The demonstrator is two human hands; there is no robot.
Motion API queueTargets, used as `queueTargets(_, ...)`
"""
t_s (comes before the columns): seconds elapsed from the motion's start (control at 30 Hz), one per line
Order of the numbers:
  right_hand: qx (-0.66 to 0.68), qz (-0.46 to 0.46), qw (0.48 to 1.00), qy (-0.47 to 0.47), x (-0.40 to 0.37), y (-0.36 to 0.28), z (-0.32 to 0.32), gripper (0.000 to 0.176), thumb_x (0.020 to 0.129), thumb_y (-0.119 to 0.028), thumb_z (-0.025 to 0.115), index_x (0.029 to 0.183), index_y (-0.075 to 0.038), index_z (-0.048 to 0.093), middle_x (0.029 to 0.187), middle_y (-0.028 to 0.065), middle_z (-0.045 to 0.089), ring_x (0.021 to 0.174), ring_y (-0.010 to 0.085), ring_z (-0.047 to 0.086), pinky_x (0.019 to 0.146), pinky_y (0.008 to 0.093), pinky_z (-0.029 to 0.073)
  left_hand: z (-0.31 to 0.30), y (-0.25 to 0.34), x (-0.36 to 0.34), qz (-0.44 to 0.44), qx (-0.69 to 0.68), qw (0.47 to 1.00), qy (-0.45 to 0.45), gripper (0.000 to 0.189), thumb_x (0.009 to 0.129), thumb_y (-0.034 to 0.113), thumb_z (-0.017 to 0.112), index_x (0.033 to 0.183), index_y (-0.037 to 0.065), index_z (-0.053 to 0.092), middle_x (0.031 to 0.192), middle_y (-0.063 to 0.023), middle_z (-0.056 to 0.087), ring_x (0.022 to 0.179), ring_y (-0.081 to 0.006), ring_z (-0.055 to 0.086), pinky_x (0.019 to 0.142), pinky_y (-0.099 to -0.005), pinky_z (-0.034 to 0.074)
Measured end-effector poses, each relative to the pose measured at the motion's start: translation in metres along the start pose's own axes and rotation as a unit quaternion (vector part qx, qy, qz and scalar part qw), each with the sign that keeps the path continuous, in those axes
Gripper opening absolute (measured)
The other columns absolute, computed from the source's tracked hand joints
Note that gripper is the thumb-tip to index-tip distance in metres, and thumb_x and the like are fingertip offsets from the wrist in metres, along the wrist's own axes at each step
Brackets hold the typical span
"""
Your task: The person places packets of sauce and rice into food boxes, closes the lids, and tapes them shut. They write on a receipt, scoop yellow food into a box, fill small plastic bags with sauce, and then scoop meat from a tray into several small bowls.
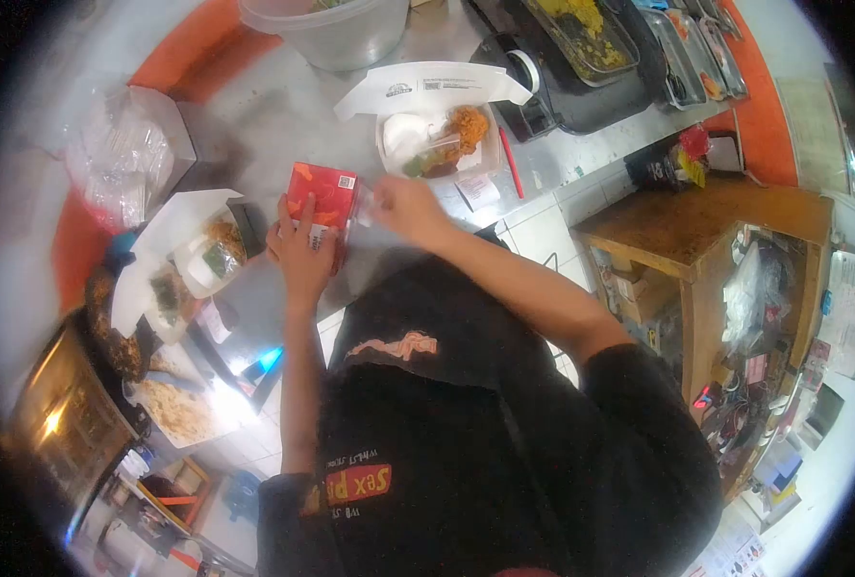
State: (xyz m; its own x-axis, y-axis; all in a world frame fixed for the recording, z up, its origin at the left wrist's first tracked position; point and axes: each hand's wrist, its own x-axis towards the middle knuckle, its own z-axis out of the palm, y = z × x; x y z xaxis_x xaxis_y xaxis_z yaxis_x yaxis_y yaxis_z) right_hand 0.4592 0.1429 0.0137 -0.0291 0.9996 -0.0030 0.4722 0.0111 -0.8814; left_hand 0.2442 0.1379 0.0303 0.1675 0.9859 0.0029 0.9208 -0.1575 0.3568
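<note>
A closed red carton with a small printed code on its top lies on the metal counter. My left hand holds it, fingers laid across its near part and thumb at the left side. Close to the carton's right side is my right hand, its fingers curled together. Some clear, shiny material shows between that hand and the carton; what exactly the fingers pinch is hard to make out. Beyond the hands, an open white food box contains rice, fried chicken and a small clear packet.
Another open food box stands at the left, near wrapped plastic packs. A clear tub is at the back. A red pen and paper slip lie by the counter's edge. A wooden shelf stands right.
</note>
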Motion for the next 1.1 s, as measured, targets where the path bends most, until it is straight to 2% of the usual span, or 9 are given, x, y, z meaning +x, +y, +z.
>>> queueTargets(0.1,0.005,0.079,0.967,0.243,0.003,-0.012,-0.054,0.017,0.079,-0.009,0.067,0.094,-0.003,0.063,0.081,0.0112,0.065,0.069,0.0198,0.063,0.064,0.0336,0.049,0.013,0.004,0.002,0.001,0.017,0.998,0.057,0.064,0.077,0.031,0.065,0.138,0.019,0.05,0.153,-0.0142,0.027,0.128,-0.0421,0.03,0.106,-0.0562,0.021)
queueTargets(0.17,-0.061,0.002,0.912,0.405,0.016,0.003,-0.096,0.02,0.079,-0.006,0.065,0.098,-0.001,0.061,0.096,0.0108,0.063,0.074,0.0187,0.062,0.068,0.0317,0.049,0.017,0.02,0.011,0.024,-0.002,0.997,0.074,0.066,0.076,0.03,0.065,0.138,0.017,0.049,0.153,-0.0158,0.027,0.129,-0.0436,0.029,0.106,-0.0576,0.021)
queueTargets(0.23,-0.077,0.022,0.899,0.43,0.028,0.007,-0.129,0.028,0.08,-0.004,0.064,0.107,-0.001,0.06,0.107,0.0104,0.059,0.078,0.0189,0.061,0.072,0.0304,0.049,0.016,0.029,0.014,0.052,-0.017,0.994,0.092,0.068,0.075,0.028,0.064,0.139,0.015,0.048,0.152,-0.0173,0.027,0.13,-0.0451,0.028,0.106,-0.0589,0.021)
queueTargets(0.43,-0.132,0.008,0.934,0.332,0.049,0.045,-0.156,0.023,0.079,-0.003,0.064,0.102,-0.001,0.067,0.099,0.0115,0.06,0.077,0.0215,0.062,0.07,0.0319,0.051,0.024,0.038,0.016,0.043,0.096,0.992,0.067,0.083,0.074,0.034,0.073,0.145,0.013,0.036,0.153,-0.0168,0.024,0.132,-0.0453,0.025,0.108,-0.0601,0.017)
queueTargets(0.63,-0.078,0.019,0.909,0.409,0.017,0.039,-0.134,0.016,0.074,0.002,0.064,0.087,-0.002,0.072,0.092,0.0134,0.059,0.079,0.0233,0.061,0.072,0.0322,0.051,-0.006,0.098,0.065,0.104,-0.114,0.972,0.18,0.081,0.073,0.027,0.072,0.145,0.012,0.037,0.153,-0.0136,0.027,0.128,-0.0415,0.034,0.103,-0.0557,0.028)
queueTargets(0.83,-0.055,0.13,0.916,0.376,-0.011,0.058,-0.108,0.027,0.072,0.004,0.062,0.095,-0.005,0.073,0.098,0.0125,0.064,0.09,0.0257,0.061,0.076,0.0333,0.05,0.02,0.089,0.094,0.198,-0.019,0.972,0.123,0.035,0.08,0.011,0.063,0.115,0.008,0.063,0.112,-0.0102,0.065,0.096,-0.0339,0.055,0.09,-0.0454,0.044)
queueTargets(0.93,-0.142,0.145,0.911,0.358,-0.015,0.068,-0.102,0.029,0.073,0.002,0.061,0.099,-0.005,0.071,0.098,0.0148,0.065,0.096,0.0303,0.061,0.081,0.0377,0.048,0.044,0.093,0.075,0.15,-0.077,0.979,0.11,0.019,0.082,0.008,0.061,0.099,0.005,0.067,0.099,-0.0102,0.068,0.088,-0.0343,0.06,0.081,-0.0432,0.049)
queueTargets(1.0,-0.221,0.078,0.909,0.343,-0.008,0.077,-0.103,0.016,0.076,-0.006,0.067,0.092,-0.005,0.07,0.083,0.0153,0.063,0.073,0.0318,0.059,0.068,0.0366,0.048,0.052,0.098,0.072,0.028,-0.136,0.988,0.065,0.021,0.082,0.009,0.063,0.102,0.002,0.066,0.104,-0.0151,0.067,0.091,-0.0333,0.063,0.078,-0.0382,0.051)
queueTargets(1.1,-0.104,0.043,0.942,0.316,0.005,0.083,-0.107,0.013,0.076,-0.008,0.068,0.086,-0.002,0.064,0.078,0.0145,0.061,0.071,0.0329,0.057,0.065,0.0368,0.046,0.059,0.111,0.076,-0.105,-0.302,0.947,0.03,0.028,0.083,0.014,0.066,0.104,-0.003,0.064,0.1,-0.0179,0.068,0.094,-0.0312,0.065,0.082,-0.0377,0.051)
